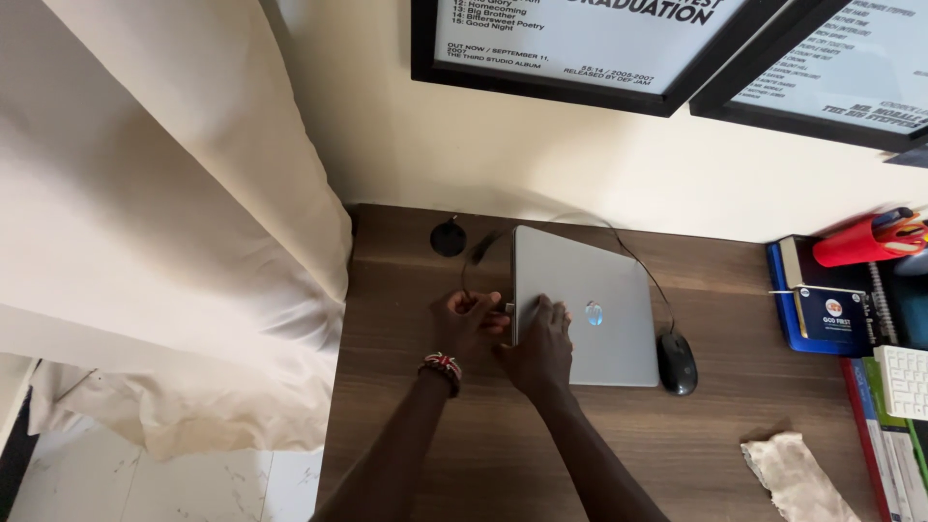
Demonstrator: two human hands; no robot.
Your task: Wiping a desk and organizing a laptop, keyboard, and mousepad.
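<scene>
The left hand (466, 319), with a beaded red, white and black wristband (442, 367), is curled and pinches a small plug at the end of a thin black cable (474, 259) against the left edge of the closed silver laptop (599, 290). The right hand (539, 343) lies spread, palm down, on the laptop's lid near that same edge, at about 3 o'clock from the left hand.

The laptop sits at the middle of the dark brown wooden counter (416, 445). A black computer mouse (677, 363) lies just beside its lower right corner, at 4 o'clock. A round black disc (448, 237) sits at 11 o'clock, near the wall. At 5 o'clock lies a crumpled beige cloth (793, 474).

At 3 o'clock a stack of books carries a small dark blue box with a round orange label (829, 314); beyond it, a red pen holder (860, 242). Two black-framed white posters (580, 43) hang on the cream wall at 12 o'clock. A cream curtain (145, 213) hangs at 9 o'clock.
</scene>
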